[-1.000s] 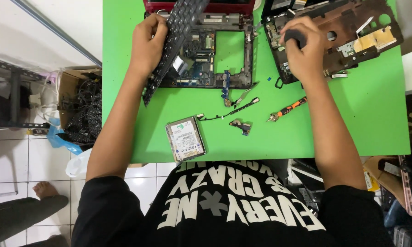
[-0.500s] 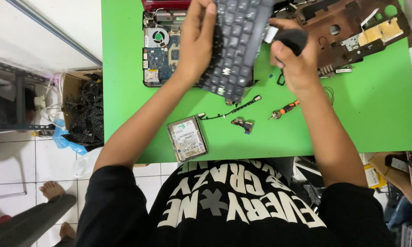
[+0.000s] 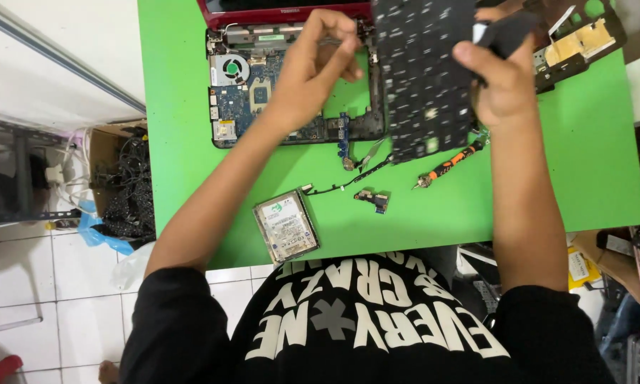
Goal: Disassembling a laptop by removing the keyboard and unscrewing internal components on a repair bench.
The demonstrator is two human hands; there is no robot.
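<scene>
— What sits on the green bench (image 3: 568, 142)?
— An opened laptop base (image 3: 256, 92) at the far side; the black keyboard (image 3: 423, 78) is lifted above its right end.
— The hands?
— Left hand (image 3: 313, 67) pinches the keyboard's left edge; right hand (image 3: 501, 75) grips its right edge together with a dark tool. A hard drive (image 3: 286, 226) lies near, a screwdriver (image 3: 448, 165) rightward.

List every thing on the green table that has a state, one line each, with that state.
Laptop: opened up, board and fan bare.
Keyboard: off the laptop, lifted, held by the right hand.
Left hand: over the laptop, touching the keyboard's edge.
Hard drive: out, lying flat at the table edge.
Screwdriver: lying on the table.
Top cover: removed, set aside at the right.
</scene>
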